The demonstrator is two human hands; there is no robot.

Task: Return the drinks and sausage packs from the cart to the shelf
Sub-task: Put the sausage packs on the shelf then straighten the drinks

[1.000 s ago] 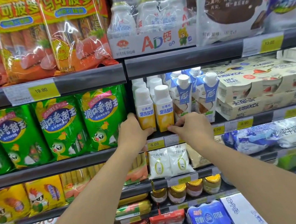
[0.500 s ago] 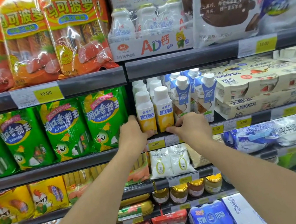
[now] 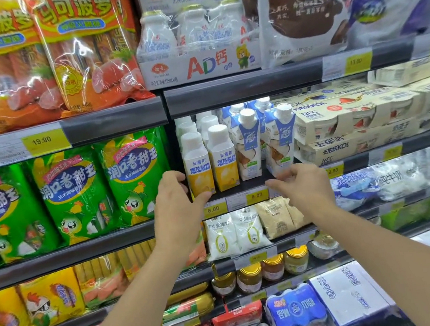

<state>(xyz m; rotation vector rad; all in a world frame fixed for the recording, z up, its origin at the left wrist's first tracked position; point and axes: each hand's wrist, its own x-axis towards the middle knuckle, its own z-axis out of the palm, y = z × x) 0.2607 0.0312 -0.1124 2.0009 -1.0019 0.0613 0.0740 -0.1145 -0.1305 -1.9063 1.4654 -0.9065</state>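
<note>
Head view: two yellow-labelled white-capped drink bottles (image 3: pixel 210 160) stand shelved at twelve o'clock; left hand (image 3: pixel 177 208) and right hand (image 3: pixel 303 186) spread, empty; cart unseen.

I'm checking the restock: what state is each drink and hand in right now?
Yellow yogurt drinks: upright on the shelf, capped, front two side by side.
Blue-and-white cartons: upright, capped, right of the yellow ones.
Left hand: open, empty, at the yellow drinks' left edge.
Right hand: open, empty, just off the shelf front.
</note>
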